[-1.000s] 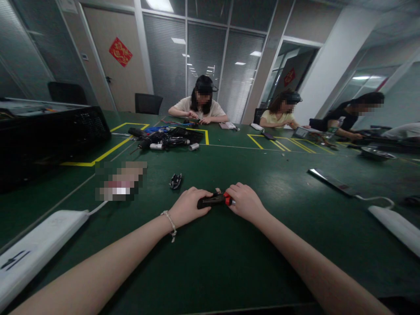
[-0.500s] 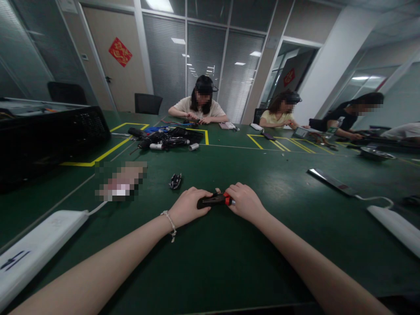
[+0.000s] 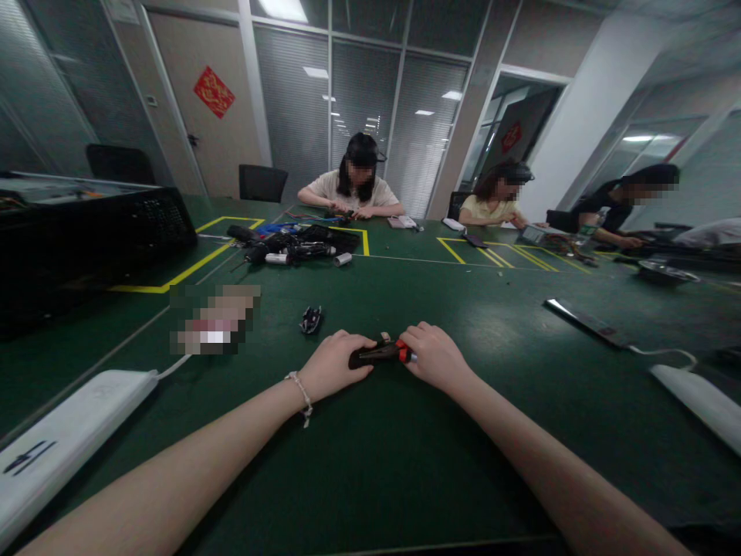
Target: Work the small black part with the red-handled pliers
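Note:
My right hand (image 3: 435, 357) is closed around the red handles of what look like pliers (image 3: 404, 351), low over the table in front of me. The dark jaws point left, towards my left hand (image 3: 331, 363). Thumb and fingers of that hand pinch a small black part (image 3: 357, 356) at the tool's tip; its exact kind is hard to make out. A tiny pale piece (image 3: 385, 337) shows just behind the tool. Farther left on the green table (image 3: 405, 455) lies a small black-and-silver component (image 3: 311, 320), touched by neither hand.
A tangle of black cables and parts (image 3: 301, 243) lies beyond, with a white cylinder (image 3: 343, 259) beside it. A large black case (image 3: 98, 247) stands at left. White power banks (image 3: 81, 417) flank my arms, and a phone-like slab (image 3: 584, 323) lies right. Several people sit across the table.
Both hands keep their hold, almost in the same place. The whole view has shifted very slightly.

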A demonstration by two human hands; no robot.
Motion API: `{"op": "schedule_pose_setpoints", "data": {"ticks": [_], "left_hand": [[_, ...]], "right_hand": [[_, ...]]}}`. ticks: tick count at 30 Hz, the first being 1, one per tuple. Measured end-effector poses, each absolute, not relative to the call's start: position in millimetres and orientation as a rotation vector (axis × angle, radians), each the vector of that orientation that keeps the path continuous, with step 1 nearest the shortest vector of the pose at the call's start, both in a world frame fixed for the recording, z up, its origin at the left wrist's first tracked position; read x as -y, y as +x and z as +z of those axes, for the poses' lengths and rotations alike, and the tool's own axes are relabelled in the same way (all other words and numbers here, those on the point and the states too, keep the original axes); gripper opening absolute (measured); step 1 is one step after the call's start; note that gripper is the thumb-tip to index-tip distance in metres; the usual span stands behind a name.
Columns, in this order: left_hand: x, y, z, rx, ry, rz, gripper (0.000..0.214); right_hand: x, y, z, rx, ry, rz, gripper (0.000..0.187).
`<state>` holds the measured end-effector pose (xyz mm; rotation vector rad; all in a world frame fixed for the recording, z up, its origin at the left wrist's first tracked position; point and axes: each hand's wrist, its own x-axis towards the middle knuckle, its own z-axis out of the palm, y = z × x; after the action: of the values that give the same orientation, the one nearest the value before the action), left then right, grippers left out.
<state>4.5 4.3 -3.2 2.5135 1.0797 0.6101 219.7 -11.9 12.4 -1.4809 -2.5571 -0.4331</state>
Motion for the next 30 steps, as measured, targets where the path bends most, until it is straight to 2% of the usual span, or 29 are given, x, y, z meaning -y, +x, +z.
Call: {"op": "schedule_pose_setpoints", "data": {"ticks": [30], "left_hand": [[-5.3,4.5,-3.7,-1.084,2.516,0.609,0.037]], "right_hand": [[10.4,219.9,10.0,2.555,-1.483,-0.442,0.017]]}}
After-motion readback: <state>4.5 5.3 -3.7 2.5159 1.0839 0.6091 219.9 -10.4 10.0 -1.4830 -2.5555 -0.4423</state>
